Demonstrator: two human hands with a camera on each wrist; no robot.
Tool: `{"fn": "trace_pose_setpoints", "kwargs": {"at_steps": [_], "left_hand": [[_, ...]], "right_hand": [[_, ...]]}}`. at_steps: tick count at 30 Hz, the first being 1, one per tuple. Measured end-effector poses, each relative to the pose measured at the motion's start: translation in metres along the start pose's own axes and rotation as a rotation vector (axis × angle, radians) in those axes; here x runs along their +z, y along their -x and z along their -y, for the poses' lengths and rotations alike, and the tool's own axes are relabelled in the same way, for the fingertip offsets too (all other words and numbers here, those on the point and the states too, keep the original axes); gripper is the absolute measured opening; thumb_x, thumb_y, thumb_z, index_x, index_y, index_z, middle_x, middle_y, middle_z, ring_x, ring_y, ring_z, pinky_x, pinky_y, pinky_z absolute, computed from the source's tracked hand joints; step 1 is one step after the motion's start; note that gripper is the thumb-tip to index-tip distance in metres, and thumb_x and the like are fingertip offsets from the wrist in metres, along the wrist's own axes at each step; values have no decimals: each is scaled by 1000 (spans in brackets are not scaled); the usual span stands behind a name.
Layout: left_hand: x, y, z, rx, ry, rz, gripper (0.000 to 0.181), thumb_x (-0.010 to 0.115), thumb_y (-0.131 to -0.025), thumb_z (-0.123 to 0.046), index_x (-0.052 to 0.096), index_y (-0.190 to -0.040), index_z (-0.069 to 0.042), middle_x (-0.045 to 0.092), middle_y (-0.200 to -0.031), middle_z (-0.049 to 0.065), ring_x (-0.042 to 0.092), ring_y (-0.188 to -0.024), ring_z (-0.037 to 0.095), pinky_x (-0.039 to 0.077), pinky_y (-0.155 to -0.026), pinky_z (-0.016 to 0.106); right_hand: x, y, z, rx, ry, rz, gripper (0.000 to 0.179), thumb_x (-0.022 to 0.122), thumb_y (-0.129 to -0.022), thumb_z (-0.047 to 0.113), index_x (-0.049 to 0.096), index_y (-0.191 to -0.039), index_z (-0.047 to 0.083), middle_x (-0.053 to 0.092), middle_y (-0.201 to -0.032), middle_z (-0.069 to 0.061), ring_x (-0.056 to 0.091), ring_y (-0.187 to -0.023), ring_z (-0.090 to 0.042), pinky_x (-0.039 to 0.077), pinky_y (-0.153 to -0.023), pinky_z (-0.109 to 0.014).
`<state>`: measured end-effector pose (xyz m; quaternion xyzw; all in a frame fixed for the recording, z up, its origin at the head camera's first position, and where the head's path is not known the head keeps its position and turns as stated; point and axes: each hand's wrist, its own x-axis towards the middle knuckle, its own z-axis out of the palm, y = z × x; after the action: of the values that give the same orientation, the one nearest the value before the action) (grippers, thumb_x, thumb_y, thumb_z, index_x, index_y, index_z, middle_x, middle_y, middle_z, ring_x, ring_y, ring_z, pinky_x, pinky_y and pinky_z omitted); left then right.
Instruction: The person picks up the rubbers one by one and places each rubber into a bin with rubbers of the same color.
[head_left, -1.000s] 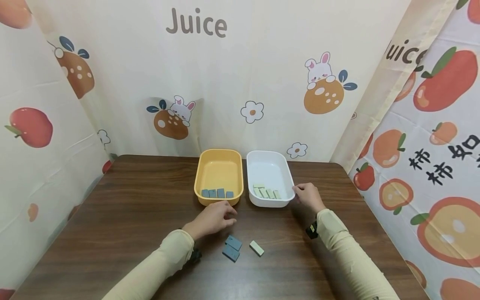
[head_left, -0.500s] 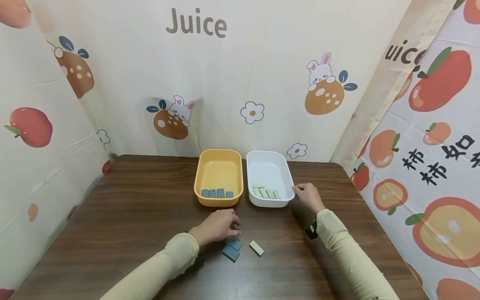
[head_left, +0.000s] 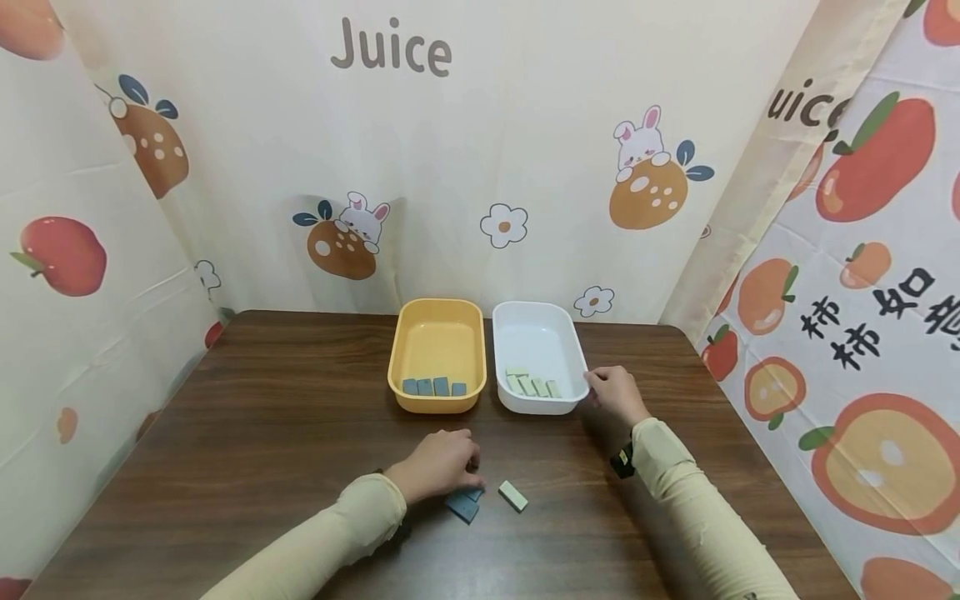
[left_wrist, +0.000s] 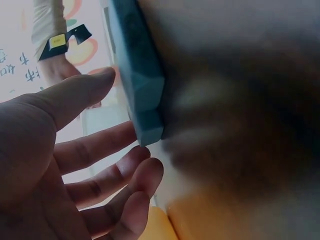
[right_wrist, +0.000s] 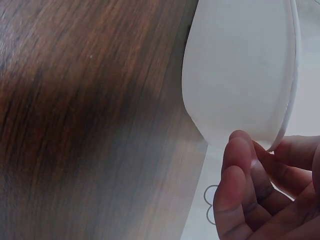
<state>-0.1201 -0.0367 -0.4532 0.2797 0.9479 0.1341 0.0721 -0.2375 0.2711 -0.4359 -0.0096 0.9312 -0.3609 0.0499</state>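
My left hand (head_left: 438, 467) is low over two flat blue-grey blocks (head_left: 462, 506), partly covering the farther one. Up close in the left wrist view, its thumb (left_wrist: 102, 82) and index finger lie right at the edges of the blue-grey blocks (left_wrist: 142, 75), fingers loosely bent. A pale green block (head_left: 513, 497) lies just right of them on the table. My right hand (head_left: 617, 392) pinches the rim of the white plastic tub (head_left: 538, 406) at its near right corner; the right wrist view shows thumb and fingers (right_wrist: 235, 150) on either side of that rim.
Left of the white tub stands a yellow tub (head_left: 435, 405) with several blue-grey blocks (head_left: 441, 387) along its near end. Several pale green blocks (head_left: 534, 386) lie in the white one. Both stand at the back of the wooden table (head_left: 300, 400), before a printed curtain (head_left: 450, 150).
My left hand has come back from the yellow tub's near edge, toward me and slightly right, down over the blue-grey blocks. My right hand has stayed at the white tub.
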Motion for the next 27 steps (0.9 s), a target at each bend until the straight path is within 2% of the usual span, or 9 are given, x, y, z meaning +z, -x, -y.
{"fn": "trace_pose_setpoints", "kwargs": {"at_steps": [5, 16, 27], "left_hand": [[3, -1, -2, 18, -3, 4, 28, 77, -78, -42, 74, -82, -15, 53, -76, -6, 47, -64, 7, 40, -54, 22], [6, -1, -8, 90, -45, -12, 21, 78, -76, -36, 69, -72, -17, 51, -72, -7, 45, -65, 6, 39, -60, 22], [5, -1, -12, 73, -42, 18, 17, 78, -78, -29, 67, -70, -18, 51, -72, -9, 42, -67, 7, 35, -61, 21]], "right_hand": [[0, 0, 0, 12, -8, 6, 33, 49, -101, 21, 68, -110, -5, 65, -75, -10, 58, -64, -16, 46, -57, -27], [0, 0, -1, 10, -3, 2, 32, 49, -101, 21, 68, -108, -5, 65, -75, -10, 58, -64, -16, 45, -57, -27], [0, 1, -1, 7, -8, 3, 33, 49, -101, 21, 68, -108, -5, 65, -76, -11, 58, -63, -16, 45, -56, -27]]}}
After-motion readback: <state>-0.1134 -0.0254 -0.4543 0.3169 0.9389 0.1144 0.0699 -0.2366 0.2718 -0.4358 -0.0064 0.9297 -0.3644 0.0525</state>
